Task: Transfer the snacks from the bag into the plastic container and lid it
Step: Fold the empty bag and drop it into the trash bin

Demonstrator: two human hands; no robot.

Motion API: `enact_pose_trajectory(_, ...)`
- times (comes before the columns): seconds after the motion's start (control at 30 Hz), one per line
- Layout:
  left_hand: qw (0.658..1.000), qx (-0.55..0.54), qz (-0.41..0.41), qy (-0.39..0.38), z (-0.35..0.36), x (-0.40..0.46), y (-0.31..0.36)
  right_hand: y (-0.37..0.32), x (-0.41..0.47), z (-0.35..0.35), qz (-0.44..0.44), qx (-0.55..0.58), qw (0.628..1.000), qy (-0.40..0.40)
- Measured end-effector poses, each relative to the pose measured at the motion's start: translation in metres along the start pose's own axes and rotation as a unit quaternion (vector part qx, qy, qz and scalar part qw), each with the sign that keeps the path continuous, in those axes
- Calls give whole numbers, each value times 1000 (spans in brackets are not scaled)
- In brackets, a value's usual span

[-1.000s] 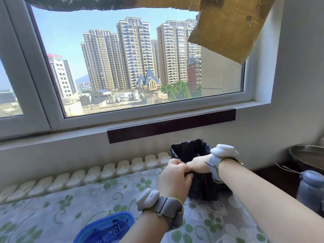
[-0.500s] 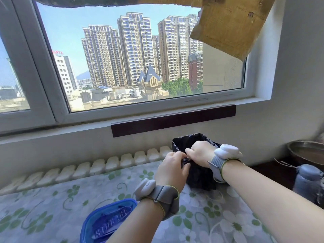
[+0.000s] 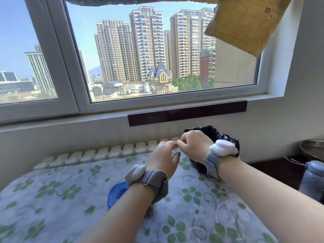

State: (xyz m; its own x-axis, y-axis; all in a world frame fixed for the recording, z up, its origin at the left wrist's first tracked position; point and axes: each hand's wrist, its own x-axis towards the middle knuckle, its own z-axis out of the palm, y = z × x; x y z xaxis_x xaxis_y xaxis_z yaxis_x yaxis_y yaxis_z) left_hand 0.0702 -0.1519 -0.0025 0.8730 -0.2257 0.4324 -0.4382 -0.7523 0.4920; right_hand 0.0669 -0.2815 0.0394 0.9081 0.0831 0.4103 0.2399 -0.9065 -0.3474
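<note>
Left hand (image 3: pixel 162 159): raised, fingertips meeting the right's; whether it pinches anything, I cannot tell.
Right hand (image 3: pixel 194 146): fingers curled at the same spot; hold unclear too.
Bag (image 3: pixel 226 135): black, behind the right wrist, on the desk (image 3: pixel 52 199).
Lid (image 3: pixel 116 192): blue, under the left wrist.
Tip: spread the bag's mouth wide before reaching for the snacks.

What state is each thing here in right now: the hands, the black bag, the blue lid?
Left hand: fingers curled, fingertips meeting the right hand's; contents unclear.
Right hand: fingers curled, pinching; contents unclear.
Crinkled black plastic bag: upright, mostly hidden behind the right hand.
Blue plastic lid: flat on the floral tablecloth.
</note>
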Motion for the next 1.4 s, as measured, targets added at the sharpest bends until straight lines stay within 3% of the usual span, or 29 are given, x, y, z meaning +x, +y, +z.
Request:
enact_pose_trajectory(0.3,999,17,-40,4,-46,-38,-40,-42,-29,20,-36,18,999,-34)
enact_pose_trajectory(0.6,985,114,-108,-74,-84,-86,-71,-81,-59,41,-30,26,990,-135)
enact_pose_trajectory(0.8,963,109,-180,-170,-89,-103,-85,-90,-69,58,-45,0,971,-233)
enact_pose_trajectory(1.23,974,60,-161,-145,-89,-105,-99,-97,-66,66,-54,-2,974,-219)
enact_pose_trajectory(1.4,982,22,-159,-95,-89,-89,-105,-94,-48,71,-41,9,981,-188)
